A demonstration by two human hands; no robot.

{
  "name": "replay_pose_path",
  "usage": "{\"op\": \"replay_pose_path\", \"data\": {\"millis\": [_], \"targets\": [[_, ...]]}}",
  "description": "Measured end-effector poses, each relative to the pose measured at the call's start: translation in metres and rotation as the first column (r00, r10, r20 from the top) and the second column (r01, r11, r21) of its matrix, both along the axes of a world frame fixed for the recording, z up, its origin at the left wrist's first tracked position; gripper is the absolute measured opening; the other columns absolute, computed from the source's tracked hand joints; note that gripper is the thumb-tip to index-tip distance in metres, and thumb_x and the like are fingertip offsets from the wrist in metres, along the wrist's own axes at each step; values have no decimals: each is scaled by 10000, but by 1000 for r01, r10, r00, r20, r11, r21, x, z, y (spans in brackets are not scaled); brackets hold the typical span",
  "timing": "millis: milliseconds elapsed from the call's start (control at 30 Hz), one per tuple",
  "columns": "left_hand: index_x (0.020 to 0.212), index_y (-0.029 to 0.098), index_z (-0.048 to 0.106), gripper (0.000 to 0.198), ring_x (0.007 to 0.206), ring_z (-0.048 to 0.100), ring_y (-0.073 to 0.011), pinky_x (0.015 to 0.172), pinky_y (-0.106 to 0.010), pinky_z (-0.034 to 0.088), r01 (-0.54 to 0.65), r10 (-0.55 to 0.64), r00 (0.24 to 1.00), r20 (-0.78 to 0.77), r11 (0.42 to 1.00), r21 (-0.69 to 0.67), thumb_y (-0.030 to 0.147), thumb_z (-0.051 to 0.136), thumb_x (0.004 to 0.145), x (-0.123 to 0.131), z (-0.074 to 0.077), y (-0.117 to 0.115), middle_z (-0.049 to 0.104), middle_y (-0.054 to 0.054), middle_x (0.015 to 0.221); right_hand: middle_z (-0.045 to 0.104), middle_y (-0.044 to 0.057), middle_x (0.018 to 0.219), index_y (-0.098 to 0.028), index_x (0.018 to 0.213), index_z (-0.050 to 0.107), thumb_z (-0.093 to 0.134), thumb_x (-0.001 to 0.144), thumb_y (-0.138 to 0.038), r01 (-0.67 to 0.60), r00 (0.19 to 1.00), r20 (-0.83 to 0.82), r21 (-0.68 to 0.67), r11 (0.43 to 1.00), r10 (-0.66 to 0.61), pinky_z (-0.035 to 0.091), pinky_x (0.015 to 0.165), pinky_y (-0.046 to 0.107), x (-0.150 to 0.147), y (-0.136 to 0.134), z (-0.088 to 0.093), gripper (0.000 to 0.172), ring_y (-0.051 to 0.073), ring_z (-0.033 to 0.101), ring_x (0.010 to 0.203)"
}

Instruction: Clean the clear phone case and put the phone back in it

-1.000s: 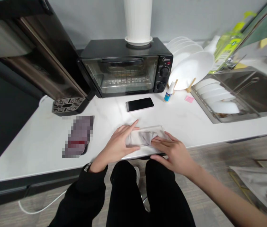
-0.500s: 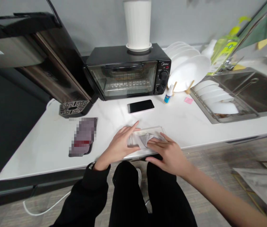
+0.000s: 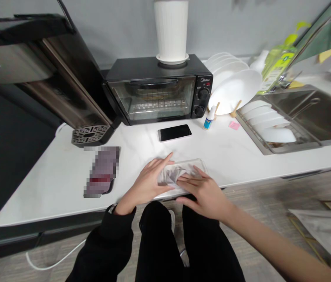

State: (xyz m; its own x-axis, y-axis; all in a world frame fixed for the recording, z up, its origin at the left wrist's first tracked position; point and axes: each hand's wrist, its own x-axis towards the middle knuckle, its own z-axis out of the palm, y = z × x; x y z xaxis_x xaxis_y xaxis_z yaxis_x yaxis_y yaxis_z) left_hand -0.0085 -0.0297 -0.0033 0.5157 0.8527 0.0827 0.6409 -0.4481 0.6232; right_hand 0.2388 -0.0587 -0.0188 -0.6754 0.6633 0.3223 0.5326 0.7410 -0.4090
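Note:
A thin grey-white cloth [image 3: 169, 176] lies crumpled on a flat, clear-edged rectangular case [image 3: 196, 162] at the counter's front edge. My left hand [image 3: 148, 178] spans the left end of the case, thumb on the near side and fingers on the far side. The fingertips of my right hand [image 3: 205, 192] press the bunched cloth onto the case, with the thumb held apart near the front edge. My hands and the cloth hide much of the case, so its exact kind is unclear.
A phone [image 3: 175, 133] lies behind my hands, before a toaster oven [image 3: 153, 102]. A small spray bottle [image 3: 209, 118] stands near upright plates [image 3: 232, 92]. Left are a blurred-out flat item [image 3: 102, 172] and a drinks machine [image 3: 90, 135]; right, a sink [image 3: 326, 117] with a dish rack [image 3: 300, 145].
My right hand has slid slightly left across the case, bunching the cloth further toward my left hand. My left hand has stayed nearly in place.

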Motion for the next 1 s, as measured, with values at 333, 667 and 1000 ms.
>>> {"op": "replay_pose_path", "data": {"millis": [333,667,1000], "targets": [[1682,365,147,1047,1328,534,-295,1174,-472,374,5,-5,1000,11,1000,4,367,809,872,4,-3,3,616,-45,1480,732,192,1301,-118,1328,640,560,984,-671,61,997,29,118,991,-65,407,1205,576,-14,15,-7,656,340,676,1252],[1679,371,163,1072,1342,526,-311,1182,-485,360,-24,24,1000,-5,999,-33,352,833,841,3,1,2,617,-34,1493,754,108,1305,-200,1367,634,512,1080,-460,85,989,115,85,993,-94,314,1259,587,62,3,3,407,272,693,1254],[1673,338,208,993,1310,556,-284,1144,-445,417,-7,8,999,41,1000,-17,332,791,869,2,2,1,613,-59,1465,750,193,1226,-113,1259,662,570,950,-724,-12,999,-40,94,995,16,467,1172,535,-48,5,-4,691,332,694,1210]]}}
